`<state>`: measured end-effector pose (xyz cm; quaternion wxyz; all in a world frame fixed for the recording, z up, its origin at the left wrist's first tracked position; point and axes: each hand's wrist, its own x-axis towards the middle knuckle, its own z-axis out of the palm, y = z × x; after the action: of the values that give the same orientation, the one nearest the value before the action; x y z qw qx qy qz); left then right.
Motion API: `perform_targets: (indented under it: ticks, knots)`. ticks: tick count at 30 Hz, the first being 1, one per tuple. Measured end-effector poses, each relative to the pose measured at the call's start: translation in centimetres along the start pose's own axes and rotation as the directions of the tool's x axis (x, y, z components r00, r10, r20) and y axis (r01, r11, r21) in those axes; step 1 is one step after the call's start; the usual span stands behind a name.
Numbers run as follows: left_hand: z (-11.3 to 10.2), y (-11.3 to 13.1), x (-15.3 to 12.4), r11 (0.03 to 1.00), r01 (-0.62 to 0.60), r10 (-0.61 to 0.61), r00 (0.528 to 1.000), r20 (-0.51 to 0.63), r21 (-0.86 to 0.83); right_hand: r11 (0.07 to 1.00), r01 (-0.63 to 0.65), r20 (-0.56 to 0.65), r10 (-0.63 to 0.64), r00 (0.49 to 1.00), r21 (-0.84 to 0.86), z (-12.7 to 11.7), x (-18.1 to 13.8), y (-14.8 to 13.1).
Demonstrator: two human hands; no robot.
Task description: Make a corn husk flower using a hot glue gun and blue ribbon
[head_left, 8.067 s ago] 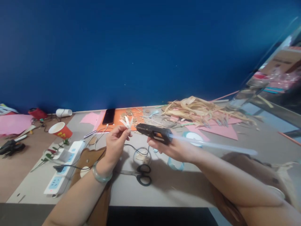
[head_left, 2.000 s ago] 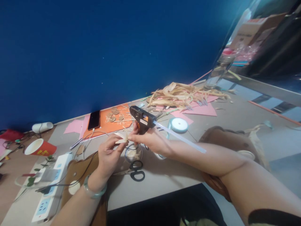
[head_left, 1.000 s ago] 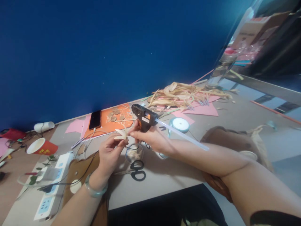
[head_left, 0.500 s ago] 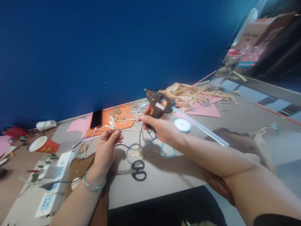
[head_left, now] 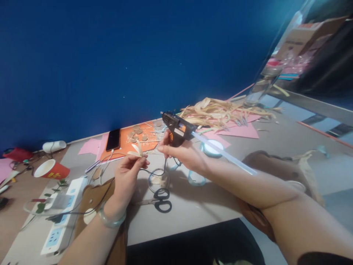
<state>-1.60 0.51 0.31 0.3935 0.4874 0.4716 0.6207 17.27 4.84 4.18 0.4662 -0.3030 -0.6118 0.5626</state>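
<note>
Between the fingertips of my left hand (head_left: pixel 129 171) is a small flower-like piece of pale dried husk (head_left: pixel 137 149), its petals fanning upward. My right hand (head_left: pixel 179 149) is wrapped round the handle of a black hot glue gun (head_left: pixel 178 127), held in the air with its nozzle pointing up and left. A long translucent glue stick (head_left: pixel 226 152) sticks out of its back end, over my forearm. The nozzle is apart from the husk piece. Below my hands, black-handled scissors (head_left: pixel 162 200) lie beside a clear round dish (head_left: pixel 158 180) with pale bits in it.
A heap of dried husks (head_left: pixel 217 112) lies on pink paper at the back right. Behind my left hand are a phone (head_left: pixel 113 140) and orange paper (head_left: pixel 124 147) with small discs. A power strip (head_left: pixel 59 228) and a paper cup (head_left: pixel 52 170) stand left; ribbon rolls (head_left: pixel 212 148) lie right.
My right hand has brought the glue gun left and slightly down. My left hand has shifted a little right, and the husk piece is turned so its petals show more.
</note>
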Motion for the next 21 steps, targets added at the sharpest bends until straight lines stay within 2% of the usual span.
perform_targets:
  ticks: [5,8,12,15,21]
  knots:
    - [0.0,-0.5,-0.9,0.960,-0.216,0.195,0.972,0.129,0.177,0.972,0.036,0.072,-0.019,0.997,-0.234,0.2,-0.8,-1.1]
    - [-0.3,-0.9,-1.1,0.926,-0.298,0.259,0.949,0.183,0.234,0.967,0.067,0.102,-0.042,0.994,-0.245,0.5,-1.1,-1.8]
    - [-0.6,-1.1,-1.1,0.889,-0.343,0.296,0.936,0.193,0.303,0.960,0.089,0.117,-0.060,0.991,-0.267,0.9,-1.2,-1.7]
    - [-0.7,-1.0,-1.1,0.842,-0.420,0.363,0.906,0.219,0.338,0.963,0.108,0.139,-0.075,0.987,-0.247,0.9,-1.3,-1.5]
    - [-0.7,-1.0,-1.2,0.782,-0.526,0.458,0.849,0.263,0.335,0.971,0.034,0.122,-0.005,0.992,-0.237,1.2,-1.5,-1.7]
